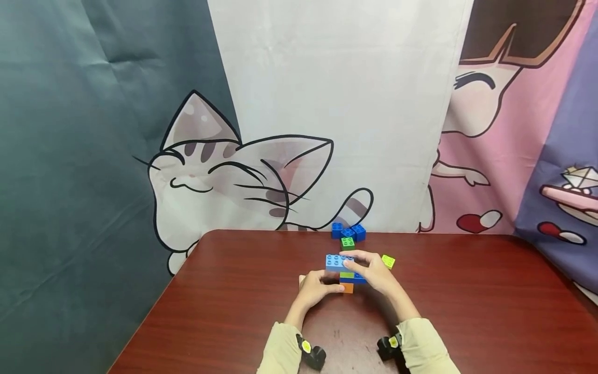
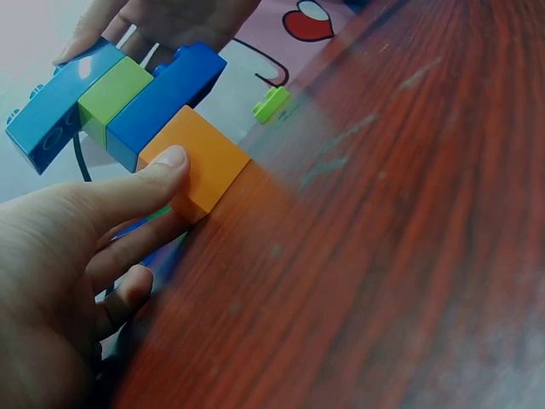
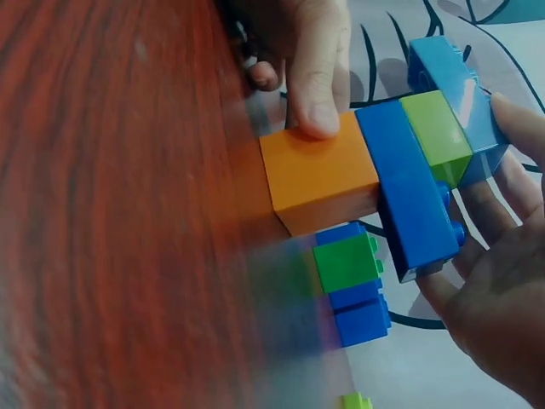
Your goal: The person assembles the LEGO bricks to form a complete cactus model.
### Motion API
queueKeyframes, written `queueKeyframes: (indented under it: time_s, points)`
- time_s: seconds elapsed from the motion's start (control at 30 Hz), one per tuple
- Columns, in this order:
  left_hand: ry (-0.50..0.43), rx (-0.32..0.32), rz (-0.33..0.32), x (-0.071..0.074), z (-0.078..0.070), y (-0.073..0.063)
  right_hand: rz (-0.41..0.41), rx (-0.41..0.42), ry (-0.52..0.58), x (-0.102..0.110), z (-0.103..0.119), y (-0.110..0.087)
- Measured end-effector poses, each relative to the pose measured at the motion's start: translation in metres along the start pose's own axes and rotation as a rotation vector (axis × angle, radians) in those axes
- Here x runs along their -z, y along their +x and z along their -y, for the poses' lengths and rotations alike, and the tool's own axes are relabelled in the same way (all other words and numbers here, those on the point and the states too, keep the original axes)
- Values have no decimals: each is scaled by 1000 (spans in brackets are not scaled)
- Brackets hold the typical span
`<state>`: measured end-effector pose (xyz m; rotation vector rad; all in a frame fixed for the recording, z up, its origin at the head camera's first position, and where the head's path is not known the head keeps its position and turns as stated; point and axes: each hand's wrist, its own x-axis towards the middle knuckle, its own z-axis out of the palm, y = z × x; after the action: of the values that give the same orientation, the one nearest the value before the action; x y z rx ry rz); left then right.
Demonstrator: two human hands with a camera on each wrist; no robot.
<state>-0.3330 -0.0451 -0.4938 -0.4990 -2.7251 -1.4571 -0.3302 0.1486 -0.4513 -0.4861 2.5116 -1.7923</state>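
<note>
A stack of toy building bricks stands on the table between both hands. At its base is an orange brick [image 2: 200, 170], which my left hand [image 1: 314, 292] pinches between thumb and fingers. Over that lies a longer dark blue brick [image 3: 407, 192], jutting out to the right. A small lime brick [image 3: 436, 136] sits on the dark blue one. Topmost is a light blue brick [image 1: 334, 263], jutting out to the left, its studs upward. My right hand [image 1: 374, 271] grips this top brick by its right end, thumb in front and fingers behind.
Behind the stack a green brick [image 1: 348, 243] stands near several dark blue bricks [image 1: 358, 232] at the table's far edge. A loose lime brick [image 1: 388, 261] lies right of my right hand. A printed cloth [image 1: 374, 104] hangs behind the brown table [image 1: 233, 291].
</note>
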Motion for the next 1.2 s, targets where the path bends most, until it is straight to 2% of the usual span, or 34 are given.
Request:
queueKeyframes:
  time_s: [0.13,0.57,0.87,1.2]
  points:
    - [6,10,-8,3,3,-1,34,-8,10,-3,-1,1]
    - [-9,29,1,2,6,-4,25,-6,-14,-4,-3,-2]
    - [-3,27,-9,2,4,-7,45,32,-24,-4,-4,-3]
    - [-12,21,-13,-4,-1,3,78,92,-27,8,-4,-1]
